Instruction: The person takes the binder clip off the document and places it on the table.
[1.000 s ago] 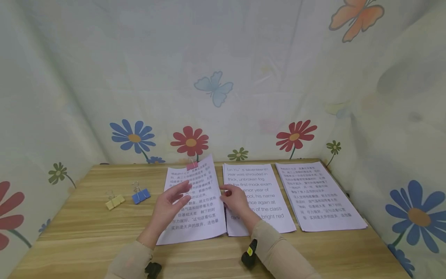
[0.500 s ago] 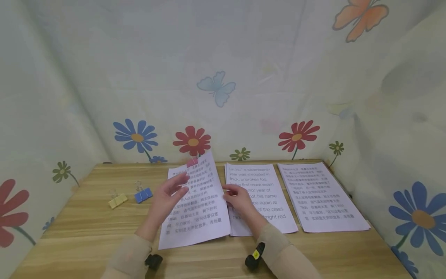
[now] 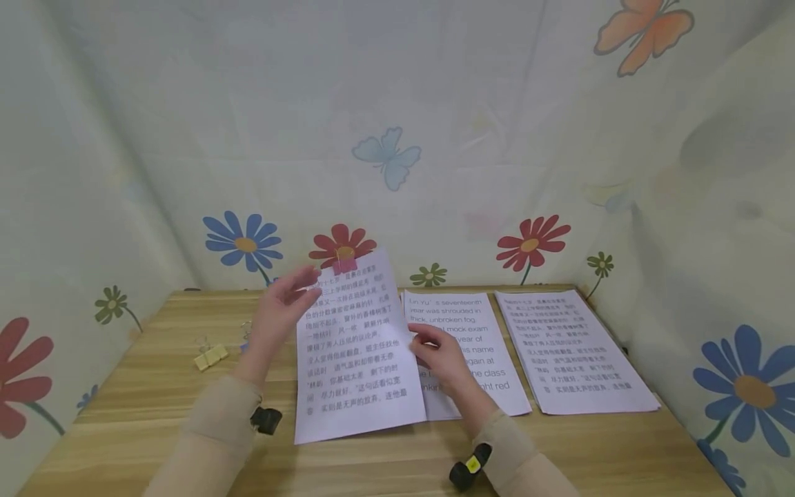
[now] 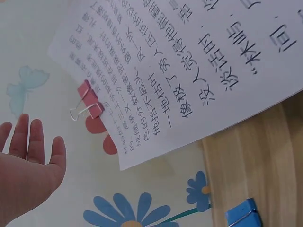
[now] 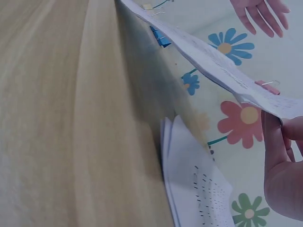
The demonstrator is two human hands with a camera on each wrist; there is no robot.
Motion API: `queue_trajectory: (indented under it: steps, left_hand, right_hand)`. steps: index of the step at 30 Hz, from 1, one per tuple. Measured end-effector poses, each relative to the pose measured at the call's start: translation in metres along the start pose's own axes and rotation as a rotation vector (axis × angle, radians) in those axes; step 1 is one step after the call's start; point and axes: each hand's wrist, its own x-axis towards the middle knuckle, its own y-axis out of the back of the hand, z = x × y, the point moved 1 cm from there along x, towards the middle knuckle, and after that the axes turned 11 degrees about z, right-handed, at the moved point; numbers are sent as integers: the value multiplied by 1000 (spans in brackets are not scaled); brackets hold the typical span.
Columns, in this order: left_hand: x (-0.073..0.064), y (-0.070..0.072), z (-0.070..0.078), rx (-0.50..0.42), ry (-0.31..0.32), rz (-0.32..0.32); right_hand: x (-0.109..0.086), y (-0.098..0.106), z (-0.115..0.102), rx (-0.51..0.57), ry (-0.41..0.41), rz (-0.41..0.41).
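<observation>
A stack of printed paper (image 3: pixel 354 366), with a pink binder clip (image 3: pixel 344 265) on its top edge, is raised off the table. My right hand (image 3: pixel 437 355) pinches its right edge between thumb and fingers; in the right wrist view the paper stack (image 5: pixel 203 64) slopes up above the tabletop. The left hand (image 3: pixel 282 304) hovers at the upper left of the stack with fingers loosely extended. In the left wrist view this left hand (image 4: pixel 31 170) is apart from the paper, and the pink binder clip's (image 4: pixel 90 100) wire handle points outward.
A yellow binder clip (image 3: pixel 211 357) lies on the table's left side; near it is a blue binder clip (image 4: pixel 244 215), mostly hidden by my left arm in the head view. To the right lie an English-text stack (image 3: pixel 497 345) and another Chinese-text stack (image 3: pixel 571 352). A flowered curtain (image 3: pixel 273 152) surrounds the table.
The clipped stack has risen off the table and shifted slightly right, with my right hand gripping its edge. My left hand has moved up and left, away from the page, and its arm now covers the blue clip.
</observation>
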Motion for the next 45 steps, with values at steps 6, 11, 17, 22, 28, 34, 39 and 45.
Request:
queue_trajectory:
  steps: [6,11,17,22,28,34,39,45]
  left_hand:
    - [28,5,18,-5,-48,44]
    - [44,7,27,15,-56,47]
    - [56,6,37,32,-32,34]
    - [65,3,43,71,-12,22]
    - [75,-2,51,97,-39,24]
    - [80,-4,59,138,-30,-16]
    - [82,-5,64,134,-9,-42]
    - [83,-7,72,98,28,-62]
  right_hand:
    - [-2,5,-10,90,45,-13]
    - [-4,8,-15,149,73,-24]
    - [-8,12,-18,141,112,-36]
    - [-10,15,-19,140,142,-50]
    - [-13,15,-20,168,155,-66]
    - [-14,15,-20,199,189,-109]
    - [-15,14,-20,205,212,-130]
    - [-15,14,-19,202,207,-128]
